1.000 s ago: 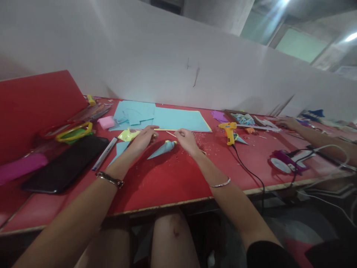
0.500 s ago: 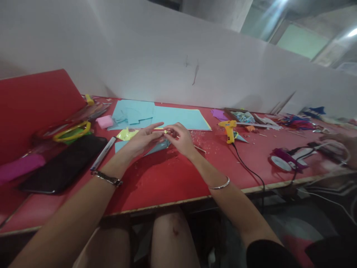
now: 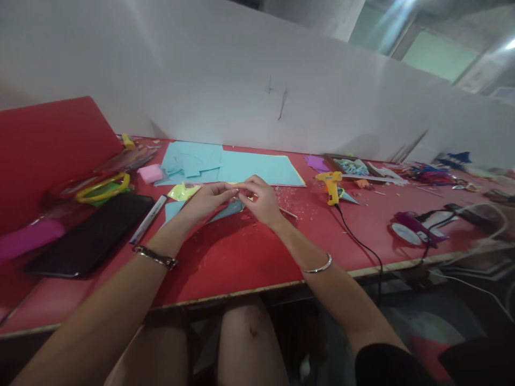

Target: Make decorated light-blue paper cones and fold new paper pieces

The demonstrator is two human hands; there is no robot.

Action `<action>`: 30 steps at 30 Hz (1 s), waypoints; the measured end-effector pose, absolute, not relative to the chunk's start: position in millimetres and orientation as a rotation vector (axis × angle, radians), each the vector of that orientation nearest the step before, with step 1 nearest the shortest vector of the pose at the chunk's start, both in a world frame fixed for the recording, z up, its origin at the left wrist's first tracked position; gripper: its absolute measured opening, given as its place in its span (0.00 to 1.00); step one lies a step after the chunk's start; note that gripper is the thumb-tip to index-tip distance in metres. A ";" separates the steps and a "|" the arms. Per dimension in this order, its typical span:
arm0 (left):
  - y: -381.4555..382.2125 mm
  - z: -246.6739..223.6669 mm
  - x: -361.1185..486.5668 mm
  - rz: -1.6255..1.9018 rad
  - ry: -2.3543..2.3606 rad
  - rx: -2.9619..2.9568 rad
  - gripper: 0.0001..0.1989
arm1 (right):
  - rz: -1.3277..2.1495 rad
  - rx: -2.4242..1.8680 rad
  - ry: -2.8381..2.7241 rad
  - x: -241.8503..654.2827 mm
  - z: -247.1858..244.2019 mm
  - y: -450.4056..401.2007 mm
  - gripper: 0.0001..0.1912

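Above the red table, my left hand [image 3: 210,200] and my right hand [image 3: 259,199] meet fingertip to fingertip. Both are closed in a pinch, thumbs against index fingers. Whatever is between them is tiny and mostly covered by the fingers; I cannot make out its kind. Just below and behind the hands lies a piece of blue paper [image 3: 227,211], partly hidden by my left hand. A yellow paper scrap [image 3: 182,192] is left of my left hand. A thin wooden stick [image 3: 288,213] lies right of my right hand.
Blue sheets [image 3: 257,167] lie against the wall. To the right stands a yellow glue gun [image 3: 331,186], its black cord trailing over the table edge. A marker [image 3: 148,220], a black phone [image 3: 92,236] and yellow-handled scissors [image 3: 102,187] are on the left. Farther right sits a purple device [image 3: 418,228] among cables.
My left index finger and thumb have come together and moved slightly right, against my right fingertips. The thin reddish stick and yellow bit seen between the hands before are now mostly hidden.
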State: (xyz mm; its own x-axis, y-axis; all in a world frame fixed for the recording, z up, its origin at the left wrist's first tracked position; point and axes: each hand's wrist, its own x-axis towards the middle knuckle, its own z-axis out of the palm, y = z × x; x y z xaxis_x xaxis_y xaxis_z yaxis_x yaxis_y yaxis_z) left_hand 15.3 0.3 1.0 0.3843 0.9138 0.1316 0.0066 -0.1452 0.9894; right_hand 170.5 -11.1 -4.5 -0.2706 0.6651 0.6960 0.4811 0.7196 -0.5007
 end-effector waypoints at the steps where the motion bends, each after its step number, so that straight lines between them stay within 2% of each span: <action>1: 0.1 1.1 15.1 1.001 0.886 1.503 0.08 | 0.241 -0.887 -1.929 170.6 -4.0 -11.4 0.09; 9: -0.5 1.5 17.7 1.008 0.819 1.498 0.09 | 0.274 -0.872 -1.866 169.6 -3.9 -10.9 0.07; 15: -0.9 2.1 16.3 1.037 0.884 1.553 0.10 | 0.287 -0.832 -1.899 167.2 -1.3 -15.0 0.09; 22: -4.6 7.1 17.2 1.020 0.869 1.614 0.14 | 0.281 -0.888 -1.883 168.0 -1.9 -12.7 0.04; 30: 2.3 -4.2 19.6 1.087 0.830 1.355 0.09 | 0.276 -0.891 -1.840 165.6 0.1 -14.0 0.03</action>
State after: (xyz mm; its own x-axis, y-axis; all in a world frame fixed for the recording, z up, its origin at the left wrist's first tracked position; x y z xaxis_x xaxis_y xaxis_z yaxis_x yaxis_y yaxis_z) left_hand 19.6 2.3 -4.2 0.3204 0.9382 0.1307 -0.1202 -0.0966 0.9880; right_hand 165.6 -14.0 0.1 -0.1974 0.6850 0.7013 0.4492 0.6991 -0.5563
